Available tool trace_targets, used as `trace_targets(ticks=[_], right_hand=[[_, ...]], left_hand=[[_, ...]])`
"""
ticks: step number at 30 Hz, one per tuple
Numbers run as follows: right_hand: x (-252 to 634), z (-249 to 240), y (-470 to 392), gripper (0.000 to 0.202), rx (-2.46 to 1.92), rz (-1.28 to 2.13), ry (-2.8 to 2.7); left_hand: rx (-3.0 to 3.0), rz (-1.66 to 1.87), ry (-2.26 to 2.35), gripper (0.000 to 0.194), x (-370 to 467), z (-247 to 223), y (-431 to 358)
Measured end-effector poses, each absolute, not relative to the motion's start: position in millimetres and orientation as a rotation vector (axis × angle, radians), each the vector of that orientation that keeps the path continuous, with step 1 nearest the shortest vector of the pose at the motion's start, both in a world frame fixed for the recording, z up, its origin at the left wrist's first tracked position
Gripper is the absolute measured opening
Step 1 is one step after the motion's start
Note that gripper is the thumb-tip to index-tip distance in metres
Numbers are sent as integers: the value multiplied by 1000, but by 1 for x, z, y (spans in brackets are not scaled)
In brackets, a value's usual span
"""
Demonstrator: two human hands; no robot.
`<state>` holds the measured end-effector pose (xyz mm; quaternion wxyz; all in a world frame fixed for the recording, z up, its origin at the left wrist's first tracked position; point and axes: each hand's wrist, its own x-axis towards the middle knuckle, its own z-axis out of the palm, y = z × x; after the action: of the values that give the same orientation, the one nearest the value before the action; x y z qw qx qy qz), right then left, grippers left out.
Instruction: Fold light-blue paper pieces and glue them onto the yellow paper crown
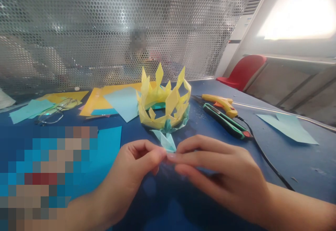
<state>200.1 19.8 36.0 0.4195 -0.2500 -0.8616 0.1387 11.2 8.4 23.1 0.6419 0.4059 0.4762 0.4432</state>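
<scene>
A small folded piece of light blue paper (167,142) stands just in front of the crown, its lower end at my fingertips. My left hand (143,161) pinches that end between thumb and index finger. From the other side my right hand (210,162) meets it, its long fingertips against the paper and its thumb slightly lower. Right behind the folded piece sits a yellow paper crown (172,101) with diamond-shaped points. Around the crown's base runs light blue folded paper (183,120). My fingers hide the very tip of the held piece.
To the right lie a yellow glue gun (222,102) with a black cord, a green-and-black utility knife (225,122) and a pale blue sheet (288,127). Glasses (54,114) and orange sheets (91,101) lie left. A perforated metal screen (105,49) closes the table's back.
</scene>
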Motion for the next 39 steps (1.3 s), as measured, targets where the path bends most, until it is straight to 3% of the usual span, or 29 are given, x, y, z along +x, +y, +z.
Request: trace_targets(ticks=[8,12,19,33,39], right_hand=[[187,42,20,2,-944,1084,-1778],[187,40,21,2,-971,1272,-1680],[188,38,23,4,-970,1146,-1767],[196,32,25,21,-713,606,-2170],[192,34,20,20,-881,795,-2040]], left_hand=[[926,1035,1095,27,12,20,11],[937,1050,1094,23,11,18,10],[896,1047,1069,12,11,17,10],[930,1047,1122,18,14,15,10],[984,998,1192,20,14,18,8]])
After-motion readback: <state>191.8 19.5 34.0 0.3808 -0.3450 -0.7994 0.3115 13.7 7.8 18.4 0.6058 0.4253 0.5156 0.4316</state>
